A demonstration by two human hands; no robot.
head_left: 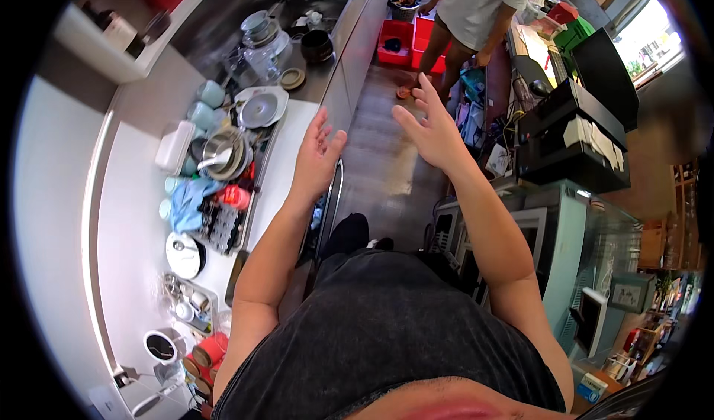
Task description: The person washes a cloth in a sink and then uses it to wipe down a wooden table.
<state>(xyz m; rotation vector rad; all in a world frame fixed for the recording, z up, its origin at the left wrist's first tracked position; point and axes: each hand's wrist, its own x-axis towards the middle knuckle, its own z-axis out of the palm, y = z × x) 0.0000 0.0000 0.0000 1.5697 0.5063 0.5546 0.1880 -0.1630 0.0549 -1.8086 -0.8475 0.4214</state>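
Counter [297, 126]: plain white
Cups [211, 93] along the counter's back edge: pale blue-green
Box [174, 146] at the same edge: plain white
Cloth [195, 199]: light blue
Sink [346, 20]: steel grey
Pot [317, 47] by the sink's front edge: black
Wearer's shirt [387, 323]: washed-out black, mottled with grey
Other person's shirt [480, 5]: white
Tubs [393, 33] beside that person: bright red
Floor [378, 152]: grey-brown, in a plank pattern
Large monitor [606, 74]: black

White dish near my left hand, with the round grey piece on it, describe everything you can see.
The white dish has an angular rim and looks like glossy ceramic or plastic. It lies roughly flat at the far end of the white counter, apart from the left hand to its lower right. A round grey piece covers its middle; whether lid or bowl, I cannot tell.
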